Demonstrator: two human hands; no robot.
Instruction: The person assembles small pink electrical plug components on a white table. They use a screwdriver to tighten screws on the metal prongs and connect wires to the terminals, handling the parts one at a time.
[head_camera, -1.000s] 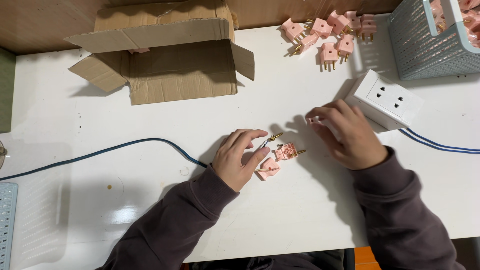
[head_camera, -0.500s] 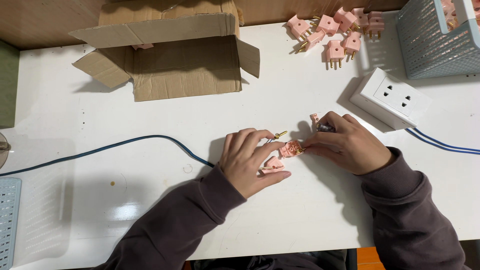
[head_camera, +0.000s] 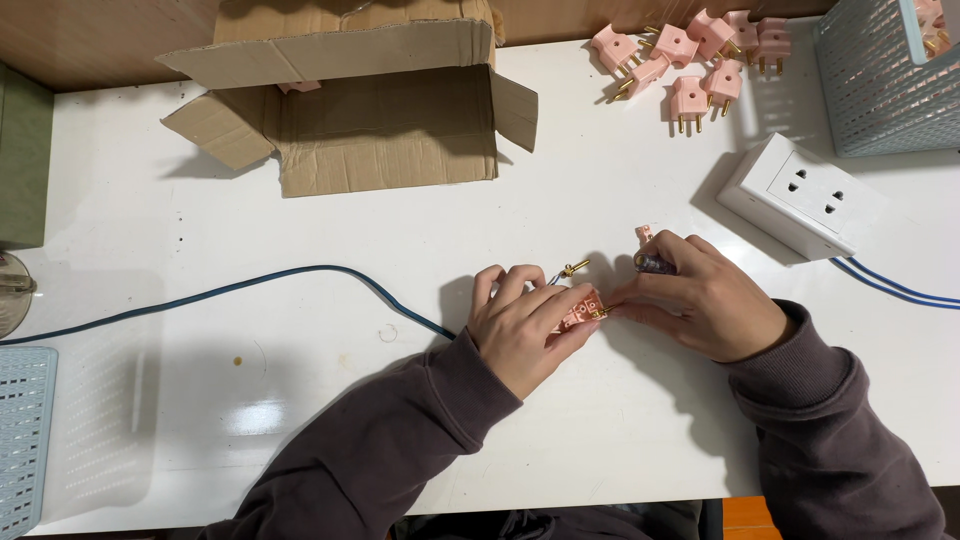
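Note:
My left hand (head_camera: 520, 325) is closed around an opened pink plug body (head_camera: 583, 307) on the white table (head_camera: 300, 400), with a brass pin (head_camera: 574, 268) sticking up by my fingers. A blue cable (head_camera: 250, 290) runs in from the left under that hand. My right hand (head_camera: 700, 295) touches the plug's right side with its fingertips and holds a small dark tool (head_camera: 655, 263) with a pink piece (head_camera: 644, 235) above it.
An open cardboard box (head_camera: 370, 110) lies at the back. Several pink plugs (head_camera: 690, 60) are piled at the back right, beside a pale blue basket (head_camera: 880, 70). A white socket block (head_camera: 800, 195) with blue leads sits right. Another basket (head_camera: 20, 430) is at the left edge.
My right hand moved from the socket block leftward to the plug and now meets my left hand over it. The view shifted slightly.

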